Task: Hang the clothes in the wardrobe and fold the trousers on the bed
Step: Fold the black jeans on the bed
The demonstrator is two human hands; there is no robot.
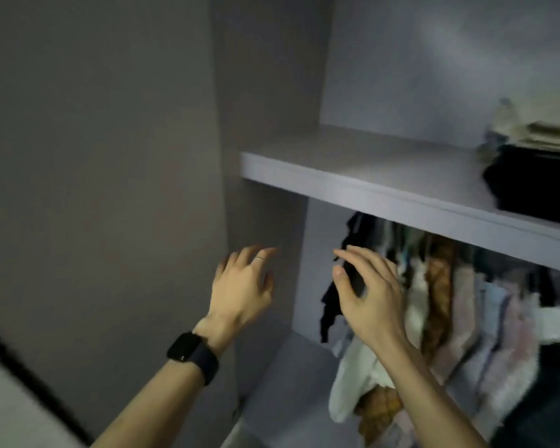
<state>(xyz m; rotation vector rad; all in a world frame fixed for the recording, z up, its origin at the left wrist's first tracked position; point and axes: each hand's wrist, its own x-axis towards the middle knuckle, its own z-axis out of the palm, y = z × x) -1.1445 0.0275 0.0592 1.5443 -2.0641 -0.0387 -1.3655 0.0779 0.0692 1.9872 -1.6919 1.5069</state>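
I face an open grey wardrobe with a shelf (pixel 353 179) across it. Under the shelf hang several garments (pixel 466 302): a black one (pixel 332 305) at the left end, then white, brown-patterned and pale ones. My left hand (pixel 243 286), with a ring and a black watch on the wrist, is raised with fingers spread near the wardrobe's left side and holds nothing. My right hand (pixel 369 292) is raised in front of the black garment, fingers and thumb apart, with nothing visibly held. The frame is blurred.
Folded clothes (pixel 537 166), beige on top of black, lie on the shelf at the right. The wardrobe's left side panel (pixel 110 189) stands close to my left hand. The wardrobe floor (pixel 288 383) shows below the hanging clothes.
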